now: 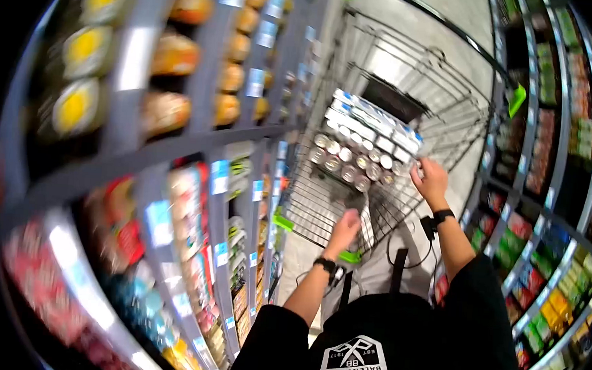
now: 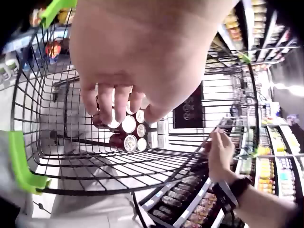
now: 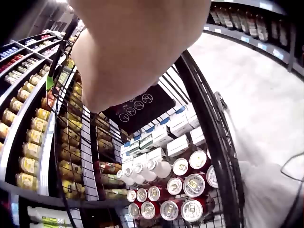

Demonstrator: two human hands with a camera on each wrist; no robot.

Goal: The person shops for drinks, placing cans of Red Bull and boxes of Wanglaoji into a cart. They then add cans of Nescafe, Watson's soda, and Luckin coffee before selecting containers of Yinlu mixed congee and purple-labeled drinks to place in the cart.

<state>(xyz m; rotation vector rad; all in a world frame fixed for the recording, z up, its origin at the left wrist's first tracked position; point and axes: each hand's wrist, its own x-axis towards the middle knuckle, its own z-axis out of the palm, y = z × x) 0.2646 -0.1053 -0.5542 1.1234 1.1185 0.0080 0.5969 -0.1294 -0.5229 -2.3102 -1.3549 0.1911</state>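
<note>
A wire shopping cart [image 1: 301,212] stands before me, holding rows of red cans [image 1: 348,174] with silver tops. White bottles [image 3: 158,167] stand beside the cans, and white boxes [image 3: 178,124] lie behind them. My left hand [image 1: 345,232] is over the near part of the cart, with no item visible in it. In the left wrist view its loosely bent fingers [image 2: 121,102] overlap the can tops. Beside the right end of the cans, my right hand [image 1: 432,180] hovers near the cart's side with fingers slightly bent. In the right wrist view most of its fingers are hidden.
A black panel [image 3: 142,107] with round symbols sits at the cart's far part. Tall shelves [image 1: 197,145] of packaged goods run close along the left. More shelves [image 1: 546,200] line the right. Pale floor [image 3: 251,90] shows beside the cart.
</note>
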